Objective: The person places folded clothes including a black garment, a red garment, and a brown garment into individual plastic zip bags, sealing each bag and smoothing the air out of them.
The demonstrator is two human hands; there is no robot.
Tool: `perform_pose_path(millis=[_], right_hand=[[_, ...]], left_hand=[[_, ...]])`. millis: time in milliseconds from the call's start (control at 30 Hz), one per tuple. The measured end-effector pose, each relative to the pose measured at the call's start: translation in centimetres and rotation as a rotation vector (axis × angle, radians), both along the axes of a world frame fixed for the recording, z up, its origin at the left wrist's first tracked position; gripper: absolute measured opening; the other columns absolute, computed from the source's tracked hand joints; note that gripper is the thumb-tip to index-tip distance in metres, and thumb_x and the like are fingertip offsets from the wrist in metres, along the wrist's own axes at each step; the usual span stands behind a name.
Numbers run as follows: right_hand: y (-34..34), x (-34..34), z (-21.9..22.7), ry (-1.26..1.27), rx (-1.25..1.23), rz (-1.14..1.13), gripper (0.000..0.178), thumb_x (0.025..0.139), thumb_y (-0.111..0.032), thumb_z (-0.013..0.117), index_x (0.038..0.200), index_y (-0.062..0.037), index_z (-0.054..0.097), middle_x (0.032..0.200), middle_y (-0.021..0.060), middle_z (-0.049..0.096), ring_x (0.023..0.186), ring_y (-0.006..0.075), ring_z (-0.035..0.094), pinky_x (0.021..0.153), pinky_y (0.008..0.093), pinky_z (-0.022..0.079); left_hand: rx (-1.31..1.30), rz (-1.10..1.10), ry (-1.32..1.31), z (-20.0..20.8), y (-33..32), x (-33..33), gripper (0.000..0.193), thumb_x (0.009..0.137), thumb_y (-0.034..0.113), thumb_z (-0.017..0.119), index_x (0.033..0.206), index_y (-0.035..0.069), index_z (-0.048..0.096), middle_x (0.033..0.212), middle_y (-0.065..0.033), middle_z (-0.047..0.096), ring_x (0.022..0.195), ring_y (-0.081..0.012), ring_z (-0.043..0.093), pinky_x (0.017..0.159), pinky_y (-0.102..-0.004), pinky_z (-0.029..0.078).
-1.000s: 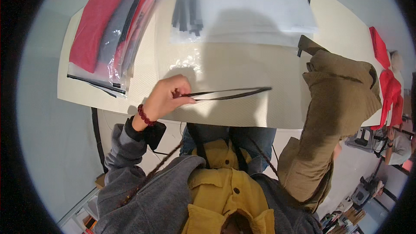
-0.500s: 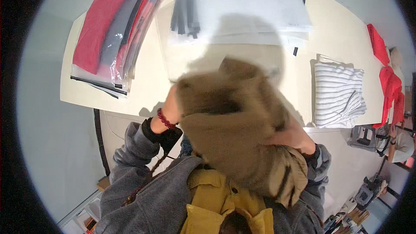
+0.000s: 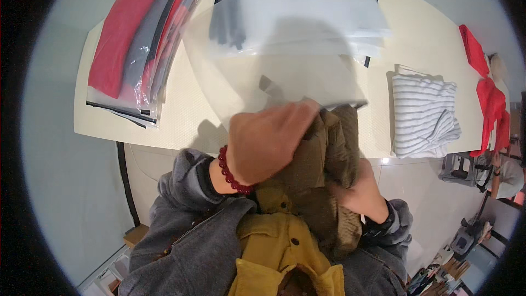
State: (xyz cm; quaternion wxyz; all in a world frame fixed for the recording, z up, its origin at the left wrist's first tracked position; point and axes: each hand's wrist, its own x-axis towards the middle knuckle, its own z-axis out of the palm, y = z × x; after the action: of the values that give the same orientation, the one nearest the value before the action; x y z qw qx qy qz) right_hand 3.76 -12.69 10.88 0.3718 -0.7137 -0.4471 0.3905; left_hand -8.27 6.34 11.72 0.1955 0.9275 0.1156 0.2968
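Open strip between brown garment (image 3: 315, 178) and striped garment (image 3: 423, 112); bagged stack (image 3: 137, 49) blocks left.

"Where does your view look from?"

"From my own head: it's the left one of two fisheye cameras I wear side by side."

"Which way does it face?"

"Steeply down and forward. My yellow shirt (image 3: 279, 235) shows at the near side, seen from above, and the pale table (image 3: 178, 115) spreads away toward the far side."

"How near is it?"

"Near enough that my left hand (image 3: 268, 142) and right hand (image 3: 361, 192) look large around the middle, yet wide enough to catch the wall (image 3: 60, 148) on the left and the floor (image 3: 433, 203) on the right."

"And the outline?"

"Rounded, with black corners; the table's edges bow."
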Motion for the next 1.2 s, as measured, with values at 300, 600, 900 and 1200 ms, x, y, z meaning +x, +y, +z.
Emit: perform_pose_path(millis=[300,600,900,1200], right_hand=[[4.1,1.1,-3.2,0.910,0.491,-0.648,0.061,0.087,-0.019,0.065,0.135,0.0044,0.034,0.118,0.0192,0.055,0.103,0.0255,0.059,0.083,0.0384,0.052],[12.4,1.9,0.8,-0.442,0.023,-0.108,0.070,0.085,-0.025,0.067,0.138,0.0043,0.030,0.119,0.0225,0.055,0.106,0.0306,0.058,0.085,0.0400,0.051],[14.2,6.8,-8.0,-0.363,0.302,-0.255,0.080,0.083,-0.029,0.066,0.142,0.0017,0.022,0.119,0.0290,0.054,0.106,0.0427,0.056,0.088,0.0464,0.048],[13.9,5.1,-8.8,-0.620,0.227,-0.391,0.064,0.084,-0.002,0.054,0.141,0.0008,0.026,0.130,0.0300,0.045,0.114,0.0430,0.051,0.096,0.0472,0.043]], left_hand=[[0.164,-0.241,-0.007,2.2,-2.7,-1.8,0.042,0.066,0.014,0.064,0.108,0.008,0.064,0.064,0.0012,0.050,0.046,-0.0099,0.049,0.037,-0.0255,0.036],[0.431,-0.288,-0.016,2.5,-2.1,2.4,0.037,0.071,0.019,0.062,0.108,0.016,0.064,0.071,0.0053,0.049,0.051,-0.0076,0.049,0.039,-0.0223,0.036],[0.114,0.201,0.218,-2.8,1.5,-2.9,0.063,0.059,0.002,0.069,0.120,0.017,0.060,0.078,-0.0041,0.050,0.069,-0.0211,0.052,0.053,-0.0314,0.045],[-0.096,0.272,0.186,-3.6,1.2,-4.2,0.044,0.062,-0.006,0.062,0.104,0.006,0.065,0.079,-0.0102,0.048,0.069,-0.0248,0.047,0.059,-0.0351,0.043]])
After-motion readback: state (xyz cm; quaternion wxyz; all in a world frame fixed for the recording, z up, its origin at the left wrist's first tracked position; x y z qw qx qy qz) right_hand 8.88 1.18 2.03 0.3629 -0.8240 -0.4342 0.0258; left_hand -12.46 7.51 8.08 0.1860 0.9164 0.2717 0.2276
